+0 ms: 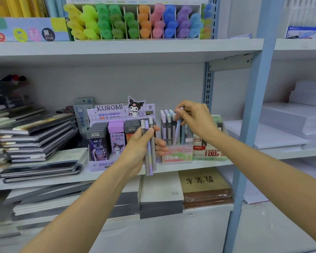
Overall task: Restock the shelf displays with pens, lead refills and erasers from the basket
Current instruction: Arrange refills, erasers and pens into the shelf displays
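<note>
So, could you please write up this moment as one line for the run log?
left hand: holds spare tubes | right hand: pinches blue tube, tilted in display box | step: restocking

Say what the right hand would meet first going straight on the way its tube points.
Probably the Fruit Soda box: the blue tube in the right hand slants down among the tubes standing in it, though depth is unclear.

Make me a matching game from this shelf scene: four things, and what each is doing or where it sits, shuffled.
1. left hand
2. right hand
3. Kuromi box
4. highlighters

A. on the upper shelf
B. grips three lead refill tubes
C. left of the Fruit Soda box
D. pinches a blue tube

Pairs: 1-B, 2-D, 3-C, 4-A.
</note>
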### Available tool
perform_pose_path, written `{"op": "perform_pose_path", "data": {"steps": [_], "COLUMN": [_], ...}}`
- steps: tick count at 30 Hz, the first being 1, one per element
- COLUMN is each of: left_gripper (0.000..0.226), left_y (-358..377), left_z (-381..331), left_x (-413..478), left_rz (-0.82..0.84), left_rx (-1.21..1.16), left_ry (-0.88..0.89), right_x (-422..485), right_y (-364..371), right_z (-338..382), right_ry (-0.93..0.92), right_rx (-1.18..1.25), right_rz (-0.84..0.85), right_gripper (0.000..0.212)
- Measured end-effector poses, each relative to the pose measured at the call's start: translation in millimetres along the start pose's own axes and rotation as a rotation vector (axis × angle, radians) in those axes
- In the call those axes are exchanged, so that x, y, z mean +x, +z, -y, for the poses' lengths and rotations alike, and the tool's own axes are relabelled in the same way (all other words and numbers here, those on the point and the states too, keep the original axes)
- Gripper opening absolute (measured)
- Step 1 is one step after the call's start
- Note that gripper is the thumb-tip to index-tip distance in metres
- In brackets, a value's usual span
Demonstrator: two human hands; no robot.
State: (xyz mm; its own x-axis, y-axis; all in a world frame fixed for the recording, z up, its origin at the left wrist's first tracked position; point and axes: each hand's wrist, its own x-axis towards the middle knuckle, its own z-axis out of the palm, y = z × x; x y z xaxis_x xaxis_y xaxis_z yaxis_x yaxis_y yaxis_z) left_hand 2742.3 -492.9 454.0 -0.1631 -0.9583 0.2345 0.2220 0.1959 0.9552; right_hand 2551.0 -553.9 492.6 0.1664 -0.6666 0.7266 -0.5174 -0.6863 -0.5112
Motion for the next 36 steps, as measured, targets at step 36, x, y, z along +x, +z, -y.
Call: {"op": "perform_pose_path", "data": {"steps": [36], "left_gripper": [0.023], "left_y": [10], "left_z": [9], "left_x": [2], "left_rz": [-0.009], "left_rx": [0.215], "left_ry": [-0.032], "right_x": [8], "right_y": [-46], "right_z": [11], "right_ry": [0.091], "right_rx": [0.226], "right_rz": [-0.188], "right_gripper": [0.011]}}
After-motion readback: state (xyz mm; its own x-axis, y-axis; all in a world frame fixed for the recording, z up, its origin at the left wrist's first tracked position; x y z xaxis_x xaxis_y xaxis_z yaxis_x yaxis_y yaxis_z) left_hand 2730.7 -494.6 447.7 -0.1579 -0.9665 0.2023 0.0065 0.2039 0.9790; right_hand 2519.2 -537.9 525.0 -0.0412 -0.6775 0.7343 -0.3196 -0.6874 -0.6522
